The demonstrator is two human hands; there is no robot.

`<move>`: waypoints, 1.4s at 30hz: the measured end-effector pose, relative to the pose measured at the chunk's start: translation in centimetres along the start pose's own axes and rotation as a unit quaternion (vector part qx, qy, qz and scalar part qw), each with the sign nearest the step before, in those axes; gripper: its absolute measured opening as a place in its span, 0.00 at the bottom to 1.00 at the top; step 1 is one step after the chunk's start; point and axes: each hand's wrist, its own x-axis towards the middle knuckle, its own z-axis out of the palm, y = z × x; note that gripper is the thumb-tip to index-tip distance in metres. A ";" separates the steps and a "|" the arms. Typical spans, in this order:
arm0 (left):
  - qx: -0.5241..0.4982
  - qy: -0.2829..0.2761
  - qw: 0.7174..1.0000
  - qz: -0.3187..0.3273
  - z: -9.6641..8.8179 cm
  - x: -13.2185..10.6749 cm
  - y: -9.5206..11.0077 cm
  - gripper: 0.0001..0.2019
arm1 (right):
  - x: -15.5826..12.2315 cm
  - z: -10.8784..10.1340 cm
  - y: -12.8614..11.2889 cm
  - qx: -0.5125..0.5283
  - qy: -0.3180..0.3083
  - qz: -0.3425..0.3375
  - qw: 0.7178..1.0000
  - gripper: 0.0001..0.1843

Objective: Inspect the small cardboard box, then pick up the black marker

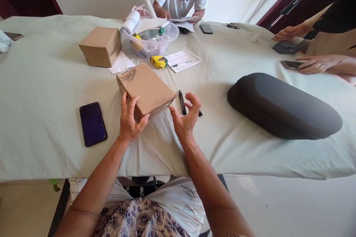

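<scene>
Box [146, 89], wrapped in brown paper with a dark scribble on its far corner, lies flat on the pale cloth-covered table [41, 92], straight in front of the person. The left hand [130, 120] rests against its near corner, fingers spread and not closed around it. The right hand [185, 118] hovers just beside the box's right end, fingers apart and curled, holding nothing. A black marker [182, 102] lies on the cloth just behind that hand. A dark phone [92, 123] sits to the left. Further off are a second box [101, 46], a yellow tape measure [158, 62] and a clear plastic bowl [151, 40]. A dark grey cushion [283, 105] lies to the right. Other people sit opposite and at the right edge.
</scene>
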 end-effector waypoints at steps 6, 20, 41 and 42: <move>-0.013 -0.022 1.000 -0.001 0.1 -0.1 0.1 0.31 | -1.1 1.1 -0.8 -0.037 -0.100 -0.024 0.994 0.49; -0.048 -0.010 0.998 -0.029 0.0 -0.2 0.5 0.33 | -0.8 1.0 -1.0 0.039 -0.030 0.042 0.998 0.28; -0.166 0.020 0.984 -0.056 -0.5 0.7 -1.0 0.24 | 1.0 1.1 1.2 0.228 -0.138 0.169 0.949 0.21; -0.166 0.022 0.984 -0.058 -0.4 0.8 -1.0 0.24 | 1.0 1.1 1.2 0.231 -0.136 0.169 0.948 0.20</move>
